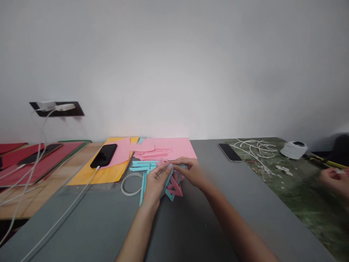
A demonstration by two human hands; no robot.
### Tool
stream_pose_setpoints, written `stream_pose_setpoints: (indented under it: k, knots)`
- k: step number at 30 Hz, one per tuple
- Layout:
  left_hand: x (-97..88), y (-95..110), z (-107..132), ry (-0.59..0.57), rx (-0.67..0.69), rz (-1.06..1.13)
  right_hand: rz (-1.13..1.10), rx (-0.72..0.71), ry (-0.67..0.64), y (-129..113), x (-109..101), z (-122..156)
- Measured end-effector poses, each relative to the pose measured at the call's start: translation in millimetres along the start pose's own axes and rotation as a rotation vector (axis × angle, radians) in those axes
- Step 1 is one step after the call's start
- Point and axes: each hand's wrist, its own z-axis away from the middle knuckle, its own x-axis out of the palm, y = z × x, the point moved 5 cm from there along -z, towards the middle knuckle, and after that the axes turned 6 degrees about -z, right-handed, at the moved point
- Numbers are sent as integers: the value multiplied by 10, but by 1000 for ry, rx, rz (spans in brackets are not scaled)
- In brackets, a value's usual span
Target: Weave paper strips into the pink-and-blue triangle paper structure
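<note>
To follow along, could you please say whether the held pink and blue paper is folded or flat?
Folded: the pink and blue paper shows strips bent at sharp angles, with pointed corners.

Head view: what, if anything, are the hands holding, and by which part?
Left hand and right hand pinch the folded paper piece at its upper part; the exact spot is hidden.

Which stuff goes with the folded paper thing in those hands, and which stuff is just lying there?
Seems part of the job:
pink-and-blue folded paper, pinched by the left hand and right hand
blue strips
pink strips
pink sheet, perhaps

Seems just lying about:
black phone with a white cable plugged in
phone farther right
</note>
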Motion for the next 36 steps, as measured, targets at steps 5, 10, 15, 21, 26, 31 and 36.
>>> stream_pose_setpoints:
  k: [5,10,15,21,26,31,36]
  knots:
    - [5,19,23,42,18,-23,-44,116,117,153,-18,15]
    - [-13,23,22,76,25,-1,-58,99,102,196,-25,2]
    - [-26,28,14,96,40,-19,28,51,80,140,-32,-3]
    - [-14,22,11,106,135,-90,93,49,114,93,-19,13]
    - [-8,25,-4,59,105,-85,99,57,124,88,-12,13]
    - [-19,56,-20,6,91,-96,88,52,120,42,-15,19]
    - [1,32,-27,-13,96,-74,83,59,122,-12,-27,29]
